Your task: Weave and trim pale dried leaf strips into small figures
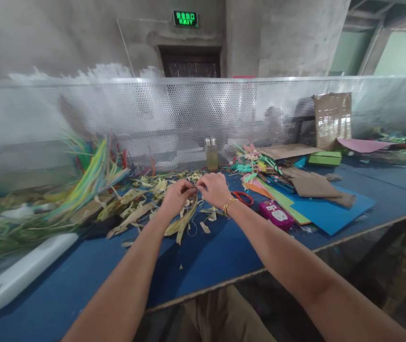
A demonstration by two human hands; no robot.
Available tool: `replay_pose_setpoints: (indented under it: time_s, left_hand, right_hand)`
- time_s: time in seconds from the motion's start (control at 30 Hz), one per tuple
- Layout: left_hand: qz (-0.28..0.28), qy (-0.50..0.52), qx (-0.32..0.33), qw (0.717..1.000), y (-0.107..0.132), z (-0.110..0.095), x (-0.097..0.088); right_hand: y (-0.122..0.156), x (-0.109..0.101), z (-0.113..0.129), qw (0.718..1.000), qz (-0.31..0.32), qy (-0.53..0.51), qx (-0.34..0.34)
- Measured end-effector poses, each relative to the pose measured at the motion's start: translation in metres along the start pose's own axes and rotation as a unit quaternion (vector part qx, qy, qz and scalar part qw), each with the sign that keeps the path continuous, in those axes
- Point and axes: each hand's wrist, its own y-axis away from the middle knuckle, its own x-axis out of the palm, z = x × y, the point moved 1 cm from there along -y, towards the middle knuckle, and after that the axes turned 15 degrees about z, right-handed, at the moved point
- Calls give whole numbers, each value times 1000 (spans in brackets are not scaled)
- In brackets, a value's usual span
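My left hand [178, 195] and my right hand [214, 188] meet fingertip to fingertip over the middle of the table, both pinched. A pale yellow-green dried husk strip [186, 220] hangs down from between their fingertips, its lower end near the tabletop. Exactly how each finger grips it is too small to make out. A thin thread [191, 231] loops below the hands. Loose husk pieces [131, 214] lie scattered left of and behind my left hand. Red-handled scissors [243, 197] lie just right of my right wrist, partly hidden by it.
A purple case [276, 214] and blue paper sheets [331, 213] lie right, with cardboard pieces [313, 186] on top. A lidded bottle [211, 156] stands behind my hands. Colourful strips [96, 175] and a white tool-like object [28, 270] are left. A perforated metal screen [185, 109] borders the back.
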Motion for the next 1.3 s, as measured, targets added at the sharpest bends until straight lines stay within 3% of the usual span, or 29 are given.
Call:
replay_pose_setpoints:
  time_s: [0.23, 0.43, 0.73, 1.03, 1.3]
  left_hand:
    - [-18, 123, -16, 992, -1, 7, 4]
    - [-11, 199, -28, 980, 3, 2, 2]
    - [-6, 60, 26, 998, 2, -5, -1]
    - [-85, -121, 35, 988, 8, -12, 1]
    - [-125, -162, 78, 976, 11, -20, 5]
  right_hand:
    - [3, 0, 6, 1000, -24, -5, -6]
    - [3, 0, 8, 1000, 8, -9, -21]
    - [2, 2, 2, 1000, -7, -1, -12]
    - [1, 5, 4, 1000, 3, 10, 7]
    - [0, 6, 5, 999, -5, -39, 23]
